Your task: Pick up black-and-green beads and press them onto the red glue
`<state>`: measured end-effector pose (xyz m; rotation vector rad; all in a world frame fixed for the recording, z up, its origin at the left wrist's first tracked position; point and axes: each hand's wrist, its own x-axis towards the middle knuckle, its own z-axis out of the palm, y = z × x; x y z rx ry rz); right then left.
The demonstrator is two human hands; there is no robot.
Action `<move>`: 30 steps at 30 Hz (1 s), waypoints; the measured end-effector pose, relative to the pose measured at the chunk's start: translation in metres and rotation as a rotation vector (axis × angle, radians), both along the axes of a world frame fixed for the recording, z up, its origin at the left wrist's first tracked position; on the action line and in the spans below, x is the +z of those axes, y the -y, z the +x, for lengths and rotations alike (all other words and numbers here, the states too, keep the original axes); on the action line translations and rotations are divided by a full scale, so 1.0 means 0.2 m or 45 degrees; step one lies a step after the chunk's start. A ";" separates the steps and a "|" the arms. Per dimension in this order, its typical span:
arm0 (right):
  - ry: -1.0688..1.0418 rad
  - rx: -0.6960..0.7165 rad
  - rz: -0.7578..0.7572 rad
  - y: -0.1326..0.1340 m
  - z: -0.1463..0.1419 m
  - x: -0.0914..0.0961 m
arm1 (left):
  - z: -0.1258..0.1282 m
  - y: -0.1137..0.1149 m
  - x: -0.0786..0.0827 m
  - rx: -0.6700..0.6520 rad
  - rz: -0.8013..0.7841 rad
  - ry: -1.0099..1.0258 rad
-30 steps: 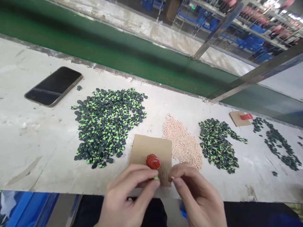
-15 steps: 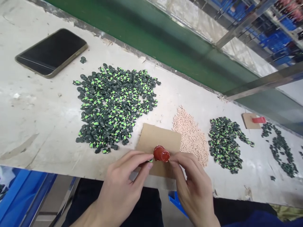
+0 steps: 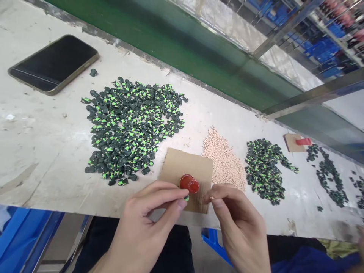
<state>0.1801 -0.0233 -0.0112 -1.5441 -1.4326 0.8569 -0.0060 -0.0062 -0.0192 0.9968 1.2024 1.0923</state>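
Observation:
My left hand [image 3: 152, 223] pinches a small black-and-green piece [image 3: 186, 198] between thumb and forefinger, with most of it hidden by the fingertips. Opposite it, my right hand [image 3: 237, 223] is closed on a tiny pale pink piece [image 3: 212, 197], of which only a bit shows at the fingertips. Just beyond the fingers, a red cap-like dish [image 3: 186, 182] with a smaller round red part at its side lies on a cardboard square [image 3: 189, 161]. To the right of the cardboard spreads a heap of small pale pink pieces [image 3: 223, 159].
A large heap of black-and-green pieces [image 3: 127, 125] lies left, with a phone [image 3: 54, 64] behind it. Another such heap [image 3: 264, 170] lies right, then a small cardboard with a red part [image 3: 294, 143] and scattered dark pieces [image 3: 331, 182]. A green ledge [image 3: 159, 41] runs along the back.
My right hand has drawn back to the right, away from the red dish, and the pale piece now shows in its fingertips. The left hand still holds its piece near the dish.

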 end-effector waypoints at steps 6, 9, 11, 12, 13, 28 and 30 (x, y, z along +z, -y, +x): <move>-0.635 -0.007 -0.209 0.01 -0.03 0.07 | 0.08 -0.01 0.05 -0.167 -0.541 0.673; -0.712 -0.007 -0.227 0.02 -0.02 0.07 | 0.11 -0.02 0.05 -0.184 -0.647 0.840; -0.659 0.019 -0.234 0.04 -0.01 0.07 | 0.11 -0.02 0.04 -0.200 -0.674 0.848; -0.612 0.032 -0.233 0.05 -0.01 0.07 | 0.11 -0.02 0.04 -0.209 -0.679 0.851; -0.559 0.038 -0.227 0.05 0.00 0.07 | 0.12 -0.02 0.03 -0.213 -0.674 0.862; -0.023 0.206 -0.041 0.03 0.01 0.13 | 0.10 0.01 0.05 -0.174 -0.665 0.761; 0.007 0.259 -0.053 0.01 0.03 0.15 | 0.10 0.01 0.10 -0.088 -0.681 0.656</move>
